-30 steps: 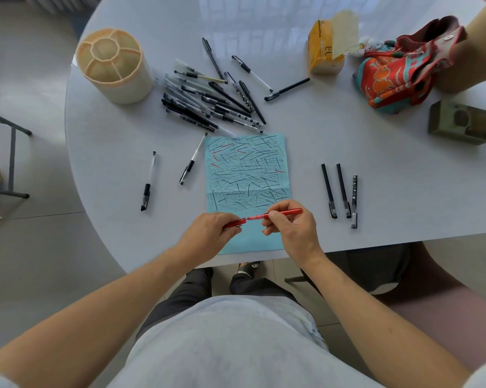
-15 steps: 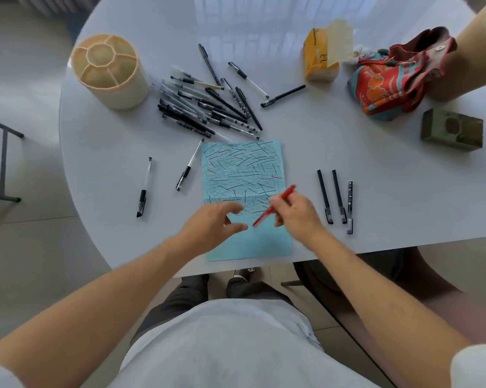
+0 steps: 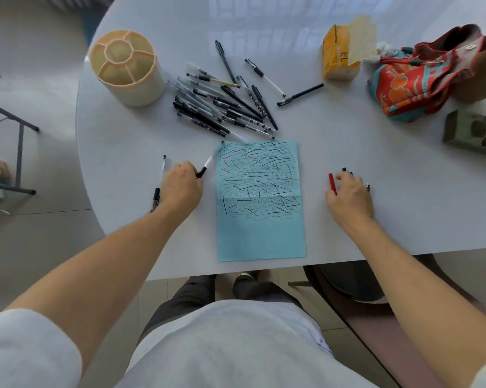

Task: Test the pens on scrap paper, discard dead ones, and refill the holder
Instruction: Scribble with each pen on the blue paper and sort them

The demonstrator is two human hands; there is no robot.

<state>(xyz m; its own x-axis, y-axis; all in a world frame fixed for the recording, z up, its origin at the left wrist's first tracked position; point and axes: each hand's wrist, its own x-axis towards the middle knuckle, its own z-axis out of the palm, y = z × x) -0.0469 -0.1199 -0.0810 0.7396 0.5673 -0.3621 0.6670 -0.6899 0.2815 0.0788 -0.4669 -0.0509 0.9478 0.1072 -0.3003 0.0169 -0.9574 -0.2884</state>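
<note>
White tabletop (image 3: 376, 169); your right hand (image 3: 349, 196) pinches the red pen (image 3: 332, 184), your left hand (image 3: 181, 186) another pen (image 3: 204, 169) (light, stiff, slippery). Grip mid-barrel.

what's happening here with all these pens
A person at a round white table is sorting pens. The right hand is at a small group of pens right of the scribbled blue paper, with the red pen at its fingers. The left hand grips a black-capped pen left of the paper. The pen holder stands empty beside a pile of pens.
</note>
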